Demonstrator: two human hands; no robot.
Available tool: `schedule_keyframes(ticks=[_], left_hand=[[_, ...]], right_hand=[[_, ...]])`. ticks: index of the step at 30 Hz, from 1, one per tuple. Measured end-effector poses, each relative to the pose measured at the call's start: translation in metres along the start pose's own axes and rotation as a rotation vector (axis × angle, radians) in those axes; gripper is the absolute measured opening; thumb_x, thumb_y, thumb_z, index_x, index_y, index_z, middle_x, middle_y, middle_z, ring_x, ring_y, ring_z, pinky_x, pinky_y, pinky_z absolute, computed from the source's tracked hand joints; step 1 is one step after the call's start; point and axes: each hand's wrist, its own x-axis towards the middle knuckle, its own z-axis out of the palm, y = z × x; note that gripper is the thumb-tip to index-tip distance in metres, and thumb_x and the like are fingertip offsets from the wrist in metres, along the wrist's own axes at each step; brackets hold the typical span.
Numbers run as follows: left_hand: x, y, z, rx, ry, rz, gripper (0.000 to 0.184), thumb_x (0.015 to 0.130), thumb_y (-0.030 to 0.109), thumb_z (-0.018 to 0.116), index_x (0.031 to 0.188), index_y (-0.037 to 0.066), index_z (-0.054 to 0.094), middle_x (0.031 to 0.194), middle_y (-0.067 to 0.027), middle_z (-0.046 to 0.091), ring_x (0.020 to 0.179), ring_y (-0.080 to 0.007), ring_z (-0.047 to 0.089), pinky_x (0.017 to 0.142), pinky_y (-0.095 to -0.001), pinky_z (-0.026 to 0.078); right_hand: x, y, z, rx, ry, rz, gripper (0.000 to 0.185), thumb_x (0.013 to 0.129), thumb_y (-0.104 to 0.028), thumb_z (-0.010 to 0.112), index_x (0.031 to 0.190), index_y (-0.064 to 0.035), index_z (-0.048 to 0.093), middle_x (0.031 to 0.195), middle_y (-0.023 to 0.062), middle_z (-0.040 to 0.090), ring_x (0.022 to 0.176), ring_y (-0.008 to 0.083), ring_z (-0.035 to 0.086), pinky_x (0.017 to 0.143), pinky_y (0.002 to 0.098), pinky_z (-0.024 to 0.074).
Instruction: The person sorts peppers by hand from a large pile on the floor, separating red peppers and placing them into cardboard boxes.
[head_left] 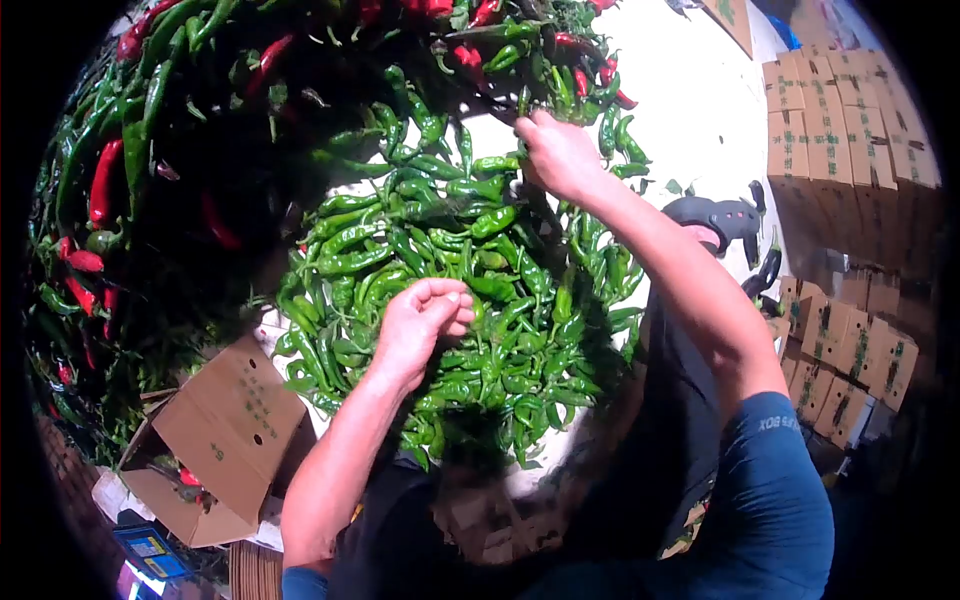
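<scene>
Head view: left hand and right hand curled over green peppers, any hold unclear

A: Light?
B: Harsh; surface blown out at upper right.
A: Shadow?
B: Deep, left of centre; green peppers beside it glint.
A: Optics?
B: Stacked boxes bow near the dark, rounded border.

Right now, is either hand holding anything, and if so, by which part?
It cannot be told. The left hand curls over green peppers, nothing clearly visible in its grasp; what the right hand has, if anything, is lost in shadow.
</scene>
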Motion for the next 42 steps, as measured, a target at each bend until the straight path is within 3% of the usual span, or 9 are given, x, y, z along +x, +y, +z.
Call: schedule_keyframes(ticks=[10, 17, 20, 23, 27, 29, 32, 38, 42], left_hand=[[0.003, -0.003, -0.015, -0.044, 0.019, 0.002, 0.022, 0.097, 0.012, 0.060, 0.115, -0.001, 0.060, 0.102, -0.0114, 0.068, 0.086, -0.0179, 0.068, 0.074, -0.0290, 0.056], [0.012, 0.030, 0.013, 0.093, -0.073, 0.346, 0.074, 0.092, 0.016, 0.069, 0.153, 0.004, 0.028, 0.150, -0.0204, 0.040, 0.133, -0.0242, 0.047, 0.107, -0.0366, 0.042], [0.014, 0.041, 0.033, 0.575, -0.048, 0.704, 0.080, 0.085, 0.012, 0.074, 0.152, 0.007, 0.031, 0.146, -0.0188, 0.047, 0.130, -0.0233, 0.052, 0.106, -0.0383, 0.043], [0.002, 0.042, 0.060, 0.349, -0.011, 0.675, 0.076, 0.086, 0.002, 0.071, 0.150, 0.006, 0.031, 0.120, -0.0134, 0.065, 0.108, -0.0202, 0.065, 0.094, -0.0337, 0.052], [-0.008, 0.014, 0.070, 0.395, -0.085, 0.541, 0.060, 0.089, -0.002, 0.065, 0.143, -0.001, 0.039, 0.113, -0.0095, 0.063, 0.099, -0.0174, 0.065, 0.085, -0.0303, 0.055], [-0.017, 0.011, 0.064, 0.295, -0.096, 0.160, 0.045, 0.086, 0.001, 0.066, 0.128, -0.005, 0.052, 0.110, -0.0124, 0.062, 0.092, -0.0242, 0.069, 0.080, -0.0351, 0.058], [-0.013, -0.006, 0.028, -0.050, -0.146, 0.207, 0.020, 0.080, 0.000, 0.065, 0.098, -0.002, 0.056, 0.084, -0.0065, 0.058, 0.066, -0.0182, 0.057, 0.065, -0.0296, 0.051], [-0.067, 0.007, -0.020, 0.129, 0.064, 0.397, 0.044, 0.098, 0.028, 0.063, 0.135, 0.012, 0.046, 0.091, -0.0027, 0.061, 0.068, -0.0121, 0.056, 0.052, -0.0251, 0.044], [-0.123, 0.032, -0.017, 0.397, 0.447, 0.459, 0.050, 0.099, 0.027, 0.061, 0.144, 0.017, 0.042, 0.103, -0.0023, 0.060, 0.078, -0.0114, 0.055, 0.067, -0.0264, 0.047]], right_hand=[[0.066, -0.009, 0.030, -0.193, -0.376, 0.163, 0.024, 0.083, -0.015, 0.062, 0.101, -0.0066, 0.075, 0.099, 0.0139, 0.074, 0.089, 0.0296, 0.073, 0.079, 0.0435, 0.0579], [-0.029, -0.047, -0.066, 0.562, -0.207, -0.028, 0.037, 0.088, -0.035, 0.074, 0.106, -0.0024, 0.071, 0.094, 0.0173, 0.073, 0.086, 0.0244, 0.071, 0.081, 0.0368, 0.0539], [-0.061, -0.072, -0.068, 1.320, -0.134, -0.046, 0.031, 0.091, -0.027, 0.073, 0.114, -0.0060, 0.071, 0.090, 0.0019, 0.073, 0.074, 0.0117, 0.064, 0.069, 0.0305, 0.0525], [-0.099, -0.087, -0.099, 1.540, -0.299, 0.266, 0.032, 0.092, -0.027, 0.072, 0.118, -0.0088, 0.070, 0.092, -0.0019, 0.071, 0.058, 0.0006, 0.048, 0.050, 0.0170, 0.0368], [-0.171, -0.061, -0.077, 0.893, 0.228, 0.231, 0.042, 0.088, -0.020, 0.074, 0.124, 0.0007, 0.062, 0.096, 0.0034, 0.069, 0.079, 0.0102, 0.060, 0.075, 0.0292, 0.0513], [-0.264, -0.010, -0.122, 1.042, 0.124, 0.736, 0.044, 0.084, -0.019, 0.075, 0.119, 0.0037, 0.062, 0.088, 0.0039, 0.065, 0.076, 0.0092, 0.060, 0.072, 0.0267, 0.0513], [-0.388, 0.034, -0.165, 1.056, 0.272, 1.167, 0.044, 0.081, -0.019, 0.074, 0.117, 0.0045, 0.062, 0.086, 0.0047, 0.064, 0.073, 0.0083, 0.059, 0.071, 0.0257, 0.0509], [-0.664, 0.106, -0.171, 0.287, 0.488, 1.382, 0.044, 0.080, -0.011, 0.067, 0.122, -0.0002, 0.063, 0.104, 0.0164, 0.071, 0.094, 0.0246, 0.068, 0.083, 0.0358, 0.0536], [-0.782, 0.141, -0.215, 0.042, 0.405, 1.570, 0.045, 0.083, -0.017, 0.069, 0.125, -0.0031, 0.063, 0.113, 0.0183, 0.070, 0.103, 0.0258, 0.068, 0.090, 0.0363, 0.0518]])
